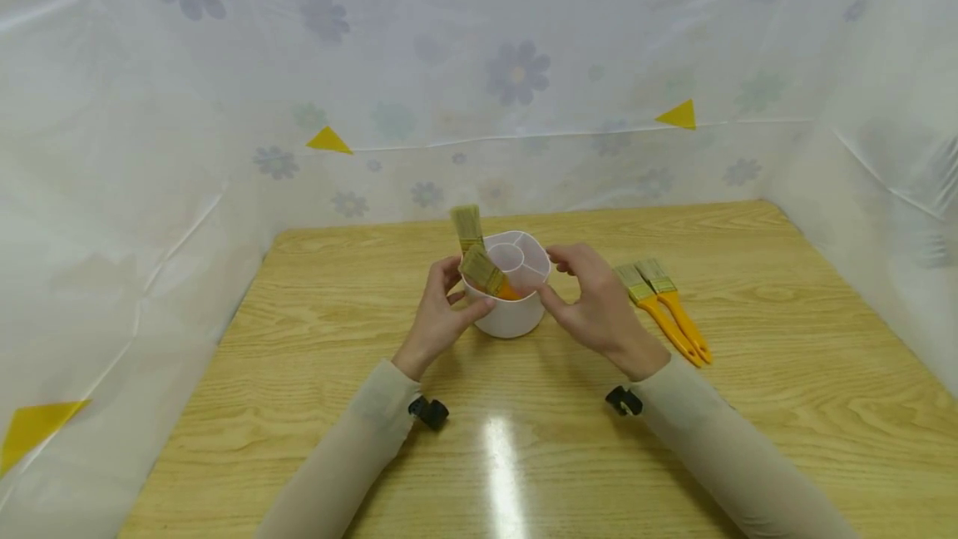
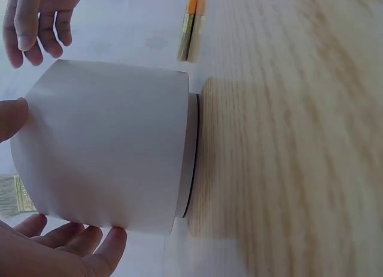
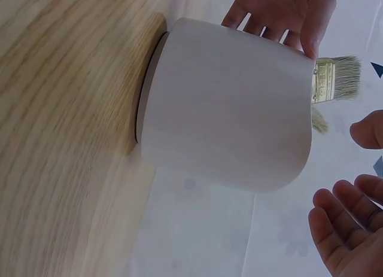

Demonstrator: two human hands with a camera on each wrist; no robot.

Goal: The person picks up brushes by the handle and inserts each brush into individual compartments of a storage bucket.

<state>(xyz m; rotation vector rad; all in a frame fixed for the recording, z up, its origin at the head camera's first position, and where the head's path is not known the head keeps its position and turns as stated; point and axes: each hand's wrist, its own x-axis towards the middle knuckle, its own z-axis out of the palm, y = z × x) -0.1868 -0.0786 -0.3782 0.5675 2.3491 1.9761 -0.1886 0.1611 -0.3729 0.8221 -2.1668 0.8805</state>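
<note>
A white round desk organizer with inner dividers stands upright on the wooden table. Two paintbrushes lean in its left side, bristles up: one brush at the back, another brush tilted in front, its orange handle partly hidden inside. My left hand holds the organizer from the left, thumb near the front rim and fingertips on the side wall. On the other side my right hand is beside the rim with fingers loosely bent and nothing held; the right wrist view shows it apart from the wall.
Two more paintbrushes with orange handles lie side by side on the table, right of my right hand. Translucent flowered sheeting hangs behind and at both sides, with yellow triangles on it.
</note>
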